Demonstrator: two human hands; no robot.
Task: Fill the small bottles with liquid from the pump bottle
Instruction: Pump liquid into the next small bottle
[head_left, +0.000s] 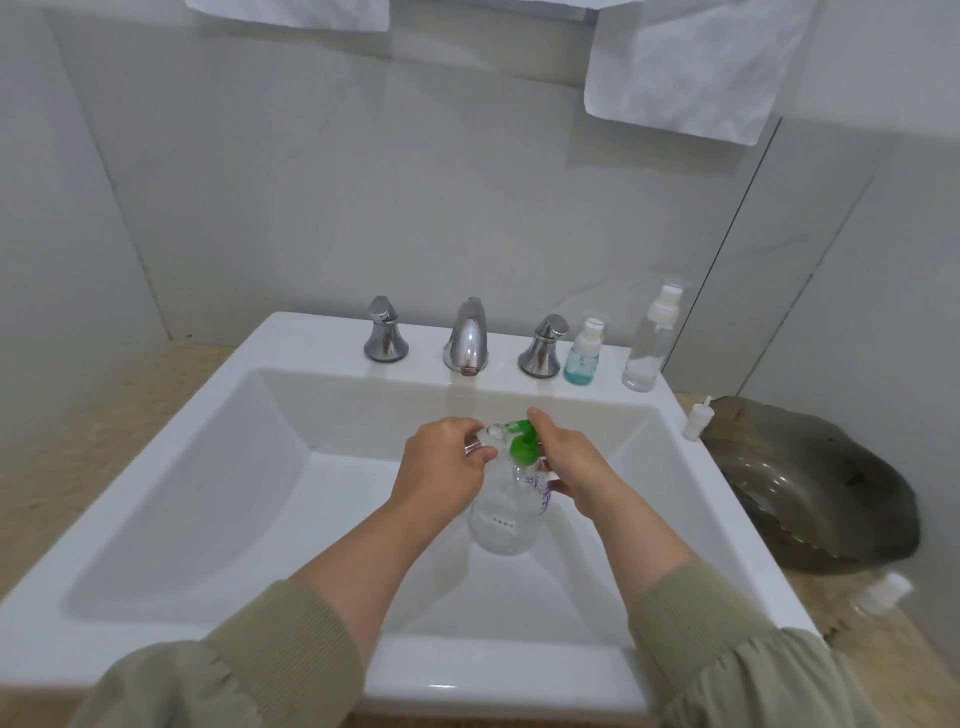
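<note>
Over the white sink basin (208, 499) I hold a clear pump bottle (506, 525) with a green pump head (522, 447). My right hand (566, 467) grips its neck, thumb up by the green nozzle. My left hand (447, 467) pinches a small clear bottle (491, 434) with a silvery neck just under the nozzle tip. A small bottle with blue liquid (583, 353) and a taller clear spray bottle (649, 343) stand on the sink's back right ledge.
A chrome spout (466, 338) sits between two chrome handles (384, 332) at the back. A loose white pump insert (698, 418) stands at the sink's right edge. A grey scalloped dish (821, 488) and a white cap (883, 592) lie on the beige counter.
</note>
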